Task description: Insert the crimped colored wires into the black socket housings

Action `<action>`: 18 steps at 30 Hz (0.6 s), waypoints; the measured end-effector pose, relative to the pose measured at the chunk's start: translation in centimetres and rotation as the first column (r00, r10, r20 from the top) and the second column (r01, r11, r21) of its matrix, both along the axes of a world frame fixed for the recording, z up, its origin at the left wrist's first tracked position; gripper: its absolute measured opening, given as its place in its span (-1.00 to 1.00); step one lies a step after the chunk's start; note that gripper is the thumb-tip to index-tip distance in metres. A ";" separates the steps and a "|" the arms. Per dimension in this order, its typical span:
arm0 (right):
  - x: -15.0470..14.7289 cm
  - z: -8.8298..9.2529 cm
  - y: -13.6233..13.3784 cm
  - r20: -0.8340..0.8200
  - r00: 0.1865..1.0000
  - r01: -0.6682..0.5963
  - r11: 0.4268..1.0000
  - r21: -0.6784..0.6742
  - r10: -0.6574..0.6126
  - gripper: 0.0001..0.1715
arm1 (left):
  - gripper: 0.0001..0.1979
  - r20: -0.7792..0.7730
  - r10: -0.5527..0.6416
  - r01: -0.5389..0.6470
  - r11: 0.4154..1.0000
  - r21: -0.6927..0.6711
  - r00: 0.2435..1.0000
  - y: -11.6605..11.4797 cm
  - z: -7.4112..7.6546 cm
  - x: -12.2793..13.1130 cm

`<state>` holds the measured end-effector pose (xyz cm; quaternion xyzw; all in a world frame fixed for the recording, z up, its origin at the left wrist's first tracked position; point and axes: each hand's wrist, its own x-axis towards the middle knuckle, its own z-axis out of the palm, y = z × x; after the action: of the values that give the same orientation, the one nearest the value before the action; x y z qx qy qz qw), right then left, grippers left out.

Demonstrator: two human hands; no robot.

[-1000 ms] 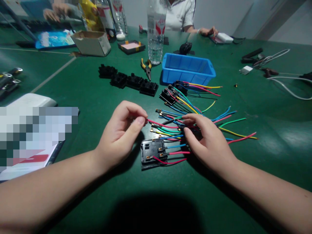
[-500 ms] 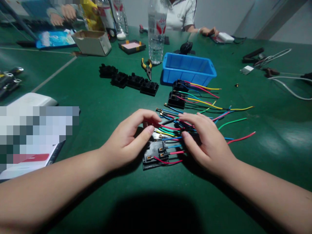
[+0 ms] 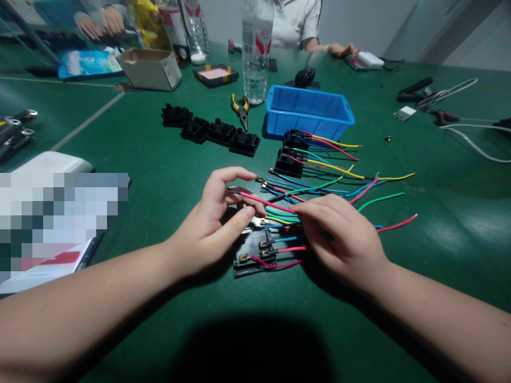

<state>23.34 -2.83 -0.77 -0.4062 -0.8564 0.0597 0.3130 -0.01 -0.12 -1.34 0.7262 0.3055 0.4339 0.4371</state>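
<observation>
Between thumb and fingers, my right hand (image 3: 343,231) pinches a red wire (image 3: 269,202). The wire's far end reaches up and left, by the fingers of my left hand (image 3: 217,221). That hand is open, its thumb and fingers apart. Beneath both hands lie loose blue, green, yellow and red wires, several with metal terminals at their left ends. A black plastic socket housing (image 3: 252,246) sits just in front, with red and blue wires fitted to its metal contacts. Behind the loose wires are two wired black housings (image 3: 289,162).
Beyond stand a blue bin (image 3: 307,111), a water bottle (image 3: 255,64), pliers (image 3: 240,110), a row of black plastic parts (image 3: 219,132) and a cardboard box (image 3: 149,72). A notebook (image 3: 59,266) lies at left, white cables (image 3: 471,133) at right. People sit across the table.
My right hand has closed on the red wire, which is lifted and tilted upward at its left end. My left hand's fingers have risen and spread farther from the thumb.
</observation>
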 end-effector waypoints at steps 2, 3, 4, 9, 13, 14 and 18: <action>0.0 0.1 -0.1 0.006 0.999 0.039 0.999 0.030 -0.040 -0.68 | -0.67 0.027 0.024 -0.023 0.999 -0.043 0.999 0.2 0.0 0.0; 0.0 0.1 -0.1 0.011 0.998 0.055 0.998 0.042 -0.056 -0.70 | -0.73 0.033 0.036 -0.034 0.998 -0.056 0.999 0.3 0.0 0.1; 0.0 0.2 -0.2 0.019 0.997 0.070 0.996 0.047 -0.071 -0.72 | -0.79 0.036 0.042 -0.040 0.998 -0.057 0.999 0.3 0.0 0.0; -0.1 0.3 -0.1 0.049 0.991 0.123 0.992 0.038 -0.125 -0.86 | -0.96 -0.013 0.065 -0.065 0.998 0.010 0.998 0.3 -0.1 -0.2; -0.1 0.2 -0.1 0.072 0.990 0.122 0.992 0.034 -0.124 -0.87 | -0.88 0.010 0.059 -0.059 0.997 0.046 0.998 0.1 -0.1 -0.2; -0.1 0.2 -0.1 0.078 0.990 0.118 0.992 0.036 -0.121 -0.86 | -0.85 0.020 0.062 -0.063 0.996 0.056 0.998 0.1 0.0 -0.2; -0.1 0.1 -0.1 0.092 0.990 0.102 0.994 0.037 -0.106 -0.86 | -0.80 0.020 0.082 -0.084 0.991 0.109 0.996 0.1 0.0 -0.1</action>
<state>23.24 -2.92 -0.70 -0.4475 -0.8487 0.0103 0.2817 -0.15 -0.04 -1.36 0.7323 0.3076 0.4736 0.3806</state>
